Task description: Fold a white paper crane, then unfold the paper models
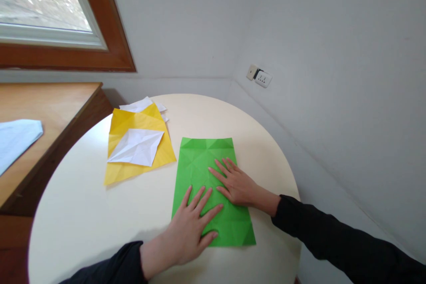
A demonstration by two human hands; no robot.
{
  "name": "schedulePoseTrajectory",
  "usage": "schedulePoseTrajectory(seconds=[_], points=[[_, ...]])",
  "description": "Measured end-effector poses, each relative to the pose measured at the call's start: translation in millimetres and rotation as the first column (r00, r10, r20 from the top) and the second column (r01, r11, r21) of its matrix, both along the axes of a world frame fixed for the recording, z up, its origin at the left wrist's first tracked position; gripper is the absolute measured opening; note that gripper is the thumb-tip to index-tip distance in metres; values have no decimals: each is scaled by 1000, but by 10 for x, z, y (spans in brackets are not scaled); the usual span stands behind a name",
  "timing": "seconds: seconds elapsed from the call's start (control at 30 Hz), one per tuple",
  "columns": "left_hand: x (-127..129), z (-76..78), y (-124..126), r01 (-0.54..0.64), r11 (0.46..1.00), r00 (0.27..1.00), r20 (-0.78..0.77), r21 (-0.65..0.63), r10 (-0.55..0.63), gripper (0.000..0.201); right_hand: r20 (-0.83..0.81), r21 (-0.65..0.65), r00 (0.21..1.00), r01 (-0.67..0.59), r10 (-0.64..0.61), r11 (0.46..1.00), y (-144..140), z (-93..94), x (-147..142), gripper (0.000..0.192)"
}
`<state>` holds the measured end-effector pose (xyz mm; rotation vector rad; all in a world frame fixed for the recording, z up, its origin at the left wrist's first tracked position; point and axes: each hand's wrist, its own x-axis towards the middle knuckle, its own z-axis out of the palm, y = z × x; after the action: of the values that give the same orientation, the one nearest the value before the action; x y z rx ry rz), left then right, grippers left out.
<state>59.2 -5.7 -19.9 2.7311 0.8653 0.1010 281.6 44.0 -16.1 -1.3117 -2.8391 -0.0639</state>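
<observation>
Head view, reading left to right as I watch the feed. Far left, a wooden side desk (49,111) carries a pale blue sheet (16,140) at its edge, under a window (43,4) with a brown wooden frame; neither is within reach of the hands. On the round cream bench (83,213), toward its back left, lies a creased yellow sheet (133,164) with a folded white piece (136,146) resting on top of it and more white paper (141,105) poking out from behind: I judge these as set aside, since they sit well apart from both hands. Just right of the yellow sheet, near but not touching it, the green sheet (206,159) lies flat in the middle of the bench, long side running away from me, its surface marked with diagonal and cross creases. My left hand (191,226) is spread flat, palm down, on the near left part of the green sheet, fingers splayed and gripping nothing. My right hand (234,182) is likewise laid flat and open on the centre of the sheet, fingertips pointing left. Both seem to be pressing the paper down to hold it smooth against the bench. Dark sleeves cover both forearms. Further right, plain grey walls meet in a corner, with a white wall socket (259,76) low above the bench's far edge.
</observation>
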Motion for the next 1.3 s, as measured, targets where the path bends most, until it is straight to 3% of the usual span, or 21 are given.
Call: schedulePoseTrajectory(seconds=[0.5,0.9,1.17,1.3], points=[[-13,-12,-4,-7,1000,1000,9,-11,7,54,-17,-23,1000,-1,0,1000,12,-28,6,57],[-13,-13,-6,2,1000,1000,13,-3,-2,54,-56,-118,998,11,-18,993,38,-66,45,57],[-13,-12,-9,-4,1000,1000,15,25,4,54,-3,-158,999,35,-36,987,44,22,12,57],[-10,15,-9,1,1000,1000,20,-3,-1,54,56,-108,998,44,-39,993,64,120,-83,57]])
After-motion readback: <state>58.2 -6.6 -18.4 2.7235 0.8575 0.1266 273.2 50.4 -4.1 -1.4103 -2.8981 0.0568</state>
